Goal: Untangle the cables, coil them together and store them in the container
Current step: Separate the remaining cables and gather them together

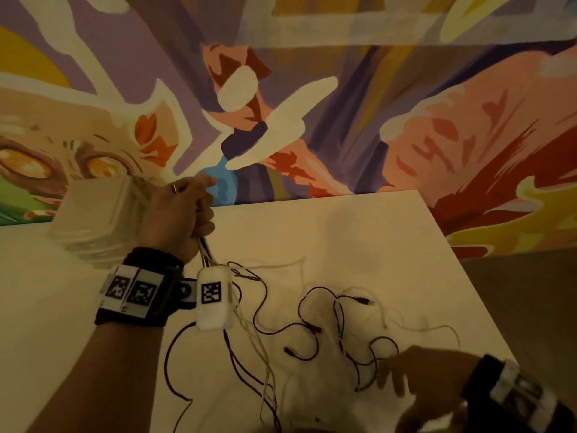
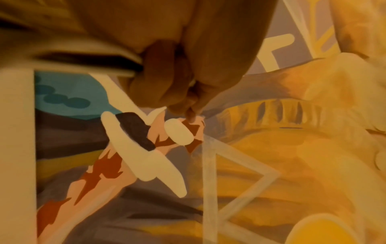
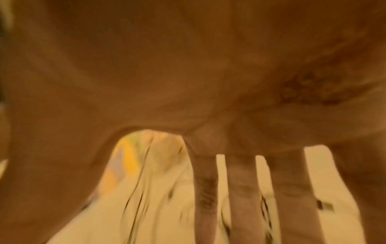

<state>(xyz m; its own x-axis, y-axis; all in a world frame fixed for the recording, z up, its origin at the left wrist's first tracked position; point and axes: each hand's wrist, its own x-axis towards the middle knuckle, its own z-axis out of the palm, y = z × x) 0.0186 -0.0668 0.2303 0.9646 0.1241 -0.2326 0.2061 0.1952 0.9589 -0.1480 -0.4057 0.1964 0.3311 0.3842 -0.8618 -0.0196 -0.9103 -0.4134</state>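
Note:
Thin dark cables point(image 1: 312, 329) and white cables point(image 1: 254, 342) lie tangled in loose loops on the white table point(image 1: 343, 239). My left hand point(image 1: 184, 210) is raised above the table's far left and grips a bunch of both cables, which hang from the fist point(image 1: 204, 248) down to the tangle. In the left wrist view the left hand point(image 2: 167, 85) has curled fingers; the cables barely show there. My right hand point(image 1: 406, 373) is low at the near right, fingers straight and spread over a dark loop. The right wrist view is blurred and shows the fingers point(image 3: 240, 198) stretched over the table.
A translucent white container point(image 1: 93, 220) stands on the table at the far left, just behind my left hand. A painted mural wall point(image 1: 343, 120) rises behind the table. The table's right edge point(image 1: 462, 276) runs diagonally, with dark floor point(image 1: 530, 292) beyond it.

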